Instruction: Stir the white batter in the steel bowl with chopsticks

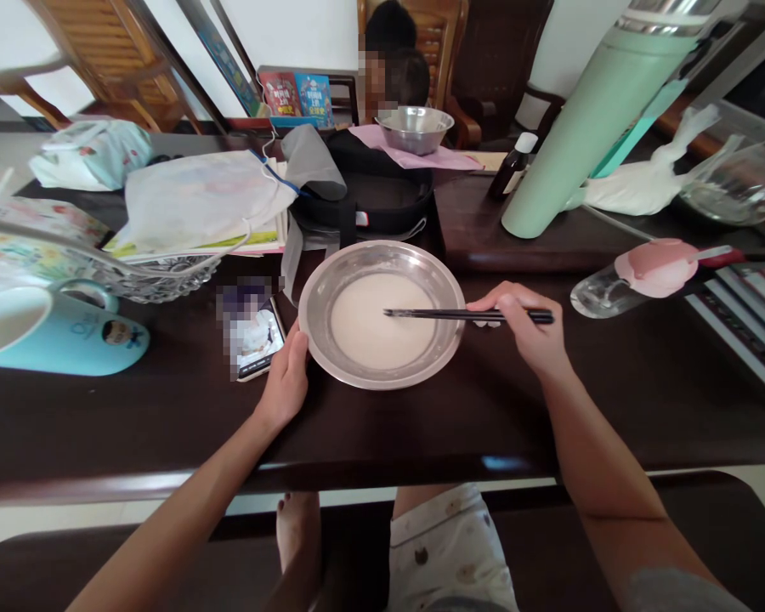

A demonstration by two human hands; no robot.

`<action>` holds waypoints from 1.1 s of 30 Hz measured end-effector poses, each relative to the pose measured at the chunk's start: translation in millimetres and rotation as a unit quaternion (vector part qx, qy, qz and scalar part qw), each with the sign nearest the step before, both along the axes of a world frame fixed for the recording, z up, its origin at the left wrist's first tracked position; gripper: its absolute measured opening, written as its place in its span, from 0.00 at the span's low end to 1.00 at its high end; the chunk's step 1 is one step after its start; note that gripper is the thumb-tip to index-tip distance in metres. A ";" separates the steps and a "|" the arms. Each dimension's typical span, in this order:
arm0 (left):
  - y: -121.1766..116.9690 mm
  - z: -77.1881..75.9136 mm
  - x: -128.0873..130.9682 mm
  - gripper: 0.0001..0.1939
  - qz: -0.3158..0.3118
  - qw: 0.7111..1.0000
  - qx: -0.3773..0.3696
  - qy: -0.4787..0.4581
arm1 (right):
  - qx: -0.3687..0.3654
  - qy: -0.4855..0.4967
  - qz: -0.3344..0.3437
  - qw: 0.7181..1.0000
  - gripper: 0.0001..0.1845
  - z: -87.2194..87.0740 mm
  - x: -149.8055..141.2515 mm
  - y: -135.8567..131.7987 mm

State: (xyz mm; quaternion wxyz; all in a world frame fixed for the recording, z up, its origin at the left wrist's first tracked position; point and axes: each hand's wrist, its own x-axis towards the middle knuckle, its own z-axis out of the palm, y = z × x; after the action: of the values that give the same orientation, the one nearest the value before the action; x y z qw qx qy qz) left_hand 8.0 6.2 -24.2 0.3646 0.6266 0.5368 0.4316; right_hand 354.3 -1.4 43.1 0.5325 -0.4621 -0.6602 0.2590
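The metal bowl (319,310) of whitish liquid (376,342) sits on the desk (446,429) between both hands. The right hand (535,330) pinches black chopsticks (446,314) in its fingers; the left hand (286,381) touches the left rim, whether pinching I cannot tell. Smooth stirring likely wants a steady rim and slow circles.

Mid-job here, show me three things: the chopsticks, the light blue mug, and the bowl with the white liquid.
Chopsticks (433,314): head view, middle of the shafts.
Light blue mug (70,337): head view, outer wall.
Bowl (319,319): head view, inner wall, left side.
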 end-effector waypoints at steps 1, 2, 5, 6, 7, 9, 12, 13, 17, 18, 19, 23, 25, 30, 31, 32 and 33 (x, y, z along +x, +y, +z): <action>0.0 0.4 0.0 0.39 -0.002 1.000 -0.001 -0.003 | 0.005 0.016 -0.011 1.000 0.21 -0.5 1.3 -0.2; -0.1 0.8 0.0 0.39 -0.005 1.000 -0.003 -0.004 | 0.010 0.028 -0.012 0.999 0.22 -1.2 2.1 -0.4; -0.5 1.9 0.1 0.39 -0.004 1.000 -0.002 -0.003 | 0.009 0.005 0.040 0.999 0.20 -2.4 1.1 -0.5; -0.6 2.1 0.2 0.39 -0.003 1.000 -0.003 -0.005 | 0.006 -0.016 0.061 0.998 0.18 -2.3 0.2 -0.3; -0.8 2.2 0.3 0.38 -0.003 1.000 -0.004 -0.009 | 0.005 -0.036 0.074 0.997 0.16 -2.2 -0.6 -0.1; -1.1 2.6 0.7 0.38 -0.006 1.000 -0.007 -0.017 | 0.008 -0.050 0.066 0.997 0.16 -1.9 -0.9 0.2; -1.0 3.3 1.2 0.37 -0.014 1.000 -0.005 -0.026 | 0.018 0.009 0.007 1.000 0.18 -2.8 1.2 0.4; -0.9 3.4 1.2 0.37 -0.015 1.000 -0.004 -0.027 | 0.021 0.033 0.000 0.999 0.19 -3.3 1.7 0.4; -0.5 1.4 0.3 0.39 -0.007 1.000 -0.010 -0.018 | 0.005 0.015 0.065 0.998 0.18 -3.3 -0.9 0.6; -0.5 0.6 0.0 0.39 -0.005 1.000 -0.013 -0.018 | 0.001 -0.013 0.078 0.997 0.17 -2.8 -1.7 0.8; -0.5 -0.3 -0.3 0.40 -0.004 1.000 -0.016 -0.019 | 0.000 -0.036 0.078 0.996 0.16 -2.3 -2.0 1.0; -0.2 -2.4 -0.6 0.40 -0.005 0.999 -0.017 -0.027 | 0.016 -0.011 0.010 1.000 0.17 -2.7 0.7 1.1; 0.0 -2.5 -0.5 0.40 -0.006 0.999 -0.014 -0.031 | 0.023 0.036 -0.001 0.999 0.17 -4.0 1.7 0.5; -0.3 0.8 0.6 0.40 -0.006 0.999 -0.008 -0.038 | 0.002 -0.021 0.078 0.997 0.16 -2.1 -2.6 -0.3; -0.5 1.8 1.0 0.40 -0.005 0.999 -0.008 -0.037 | 0.001 -0.039 0.079 0.996 0.16 -1.3 -2.9 -0.1; -0.7 2.8 1.4 0.40 -0.005 0.999 -0.008 -0.037 | 0.003 -0.046 0.068 0.997 0.16 -0.7 -2.6 0.1; -0.8 3.6 1.7 0.40 -0.006 0.999 -0.007 -0.036 | 0.008 -0.042 0.048 0.998 0.17 -0.6 -1.8 0.2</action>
State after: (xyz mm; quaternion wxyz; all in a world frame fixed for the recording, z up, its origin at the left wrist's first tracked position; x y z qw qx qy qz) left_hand 9.6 5.4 -20.6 0.3908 0.6112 0.5226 0.4479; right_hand 352.5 -1.2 42.5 0.4946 -0.4363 -0.7056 0.2592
